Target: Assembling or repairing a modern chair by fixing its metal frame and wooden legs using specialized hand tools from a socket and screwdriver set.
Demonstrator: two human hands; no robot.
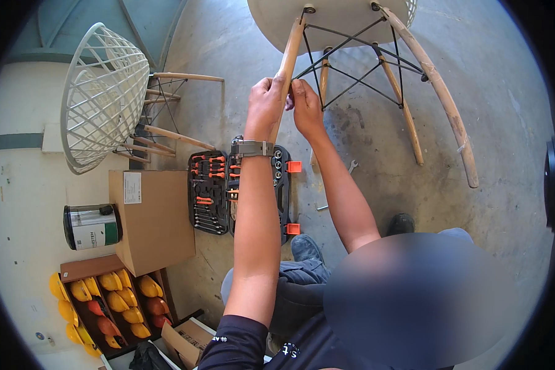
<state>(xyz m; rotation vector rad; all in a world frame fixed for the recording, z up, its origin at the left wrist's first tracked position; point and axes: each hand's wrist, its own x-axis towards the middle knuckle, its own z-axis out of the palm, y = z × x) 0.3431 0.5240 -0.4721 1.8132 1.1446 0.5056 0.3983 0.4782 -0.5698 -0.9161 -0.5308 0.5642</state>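
A chair with a pale seat shell point(345, 31), wooden legs and black wire bracing point(351, 38) stands in front of me. My left hand point(266, 102) is closed around one wooden leg point(292, 52) of it. Just to the right, my right hand point(307, 108) is closed in a pinch against the same leg, where a black brace rod meets it. Whatever lies between those fingertips is hidden. Another leg point(444, 92) curves down at the right. On the floor below are a wrench point(353, 166) and a short metal bar point(322, 208).
An unfolded tool case point(208, 191) lies left of my arms. Farther left are white lattice chairs point(105, 98), a cardboard box point(157, 219), a clear-sided bin point(92, 227) and a rack of yellow and orange helmets point(114, 302). A dark shoe point(401, 224) is on the concrete floor.
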